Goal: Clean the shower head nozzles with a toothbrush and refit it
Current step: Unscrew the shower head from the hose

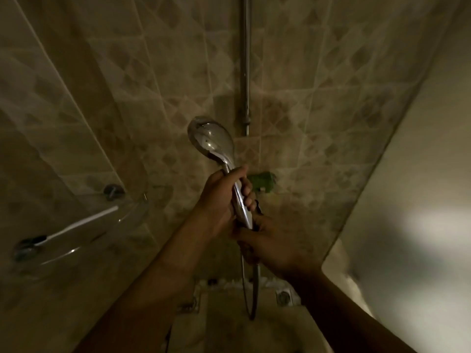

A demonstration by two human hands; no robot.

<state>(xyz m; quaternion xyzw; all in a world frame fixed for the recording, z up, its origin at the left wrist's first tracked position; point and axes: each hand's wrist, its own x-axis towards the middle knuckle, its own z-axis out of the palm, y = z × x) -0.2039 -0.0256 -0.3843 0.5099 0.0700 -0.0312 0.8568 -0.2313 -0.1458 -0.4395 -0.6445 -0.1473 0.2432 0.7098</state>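
A chrome shower head (212, 140) is held upright in front of the tiled wall, its shiny back toward me and its nozzle face hidden. My left hand (221, 200) is wrapped around its handle. Just below, my right hand (270, 243) grips the handle's bottom end where the hose (251, 296) joins; the hose loops down toward the floor. A white toothbrush (76, 224) with a dark head lies on the glass corner shelf (122, 220) at the left, away from both hands.
A vertical chrome riser pipe (246, 64) runs up the tiled wall behind the shower head. A green object (262, 182) sits on the wall behind my hands. A floor drain (284, 296) lies below. A pale wall or door (413, 200) closes the right side.
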